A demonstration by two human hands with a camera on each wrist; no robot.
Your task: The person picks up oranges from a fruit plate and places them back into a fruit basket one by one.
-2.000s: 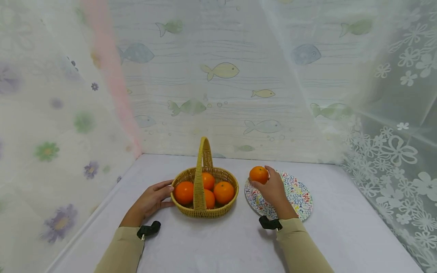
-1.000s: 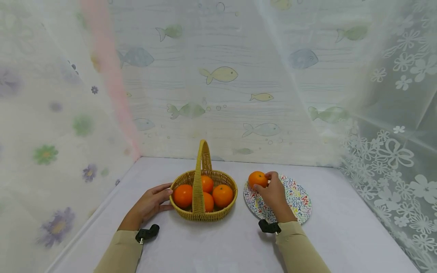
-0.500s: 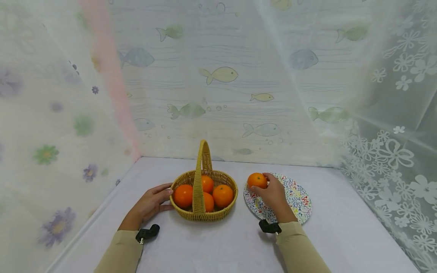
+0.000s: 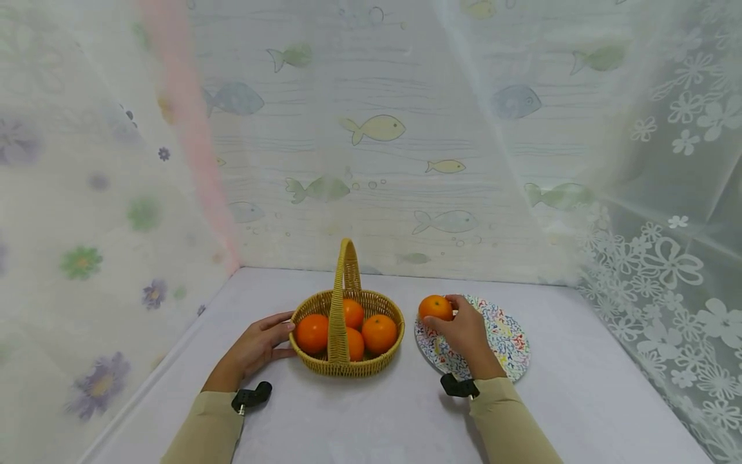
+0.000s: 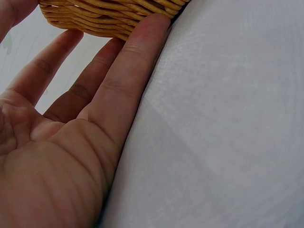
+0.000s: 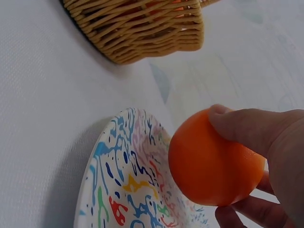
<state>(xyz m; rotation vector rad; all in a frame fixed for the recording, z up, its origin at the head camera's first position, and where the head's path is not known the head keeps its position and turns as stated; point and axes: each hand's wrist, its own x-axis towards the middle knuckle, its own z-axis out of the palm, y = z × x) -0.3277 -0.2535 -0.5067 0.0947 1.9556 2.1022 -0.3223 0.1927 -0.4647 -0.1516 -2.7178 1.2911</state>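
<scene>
My right hand (image 4: 464, 327) grips an orange (image 4: 436, 308) between thumb and fingers. The orange is close over the left part of a round plate (image 4: 503, 335) with a multicoloured squiggle pattern. In the right wrist view my thumb lies on one side of the orange (image 6: 213, 161) and fingertips show on the other. A yellow woven basket (image 4: 365, 368) with a tall arched handle stands left of the plate, several oranges (image 4: 379, 333) inside. My left hand (image 4: 257, 348) touches the basket's left side; in the left wrist view its straight fingers (image 5: 118, 90) reach the woven wall (image 5: 104, 19).
A white cloth covers the table (image 4: 371, 425). Behind it hangs a pale curtain (image 4: 377, 187) printed with fish, with flowered sheer curtains at the left (image 4: 104, 258) and right (image 4: 678, 258). Black wrist-camera mounts (image 4: 252, 396) sit at both sleeves.
My right hand has brought the orange slightly lower and a little left over the plate, and its fingers have shifted on it. My left hand and the basket have stayed in place.
</scene>
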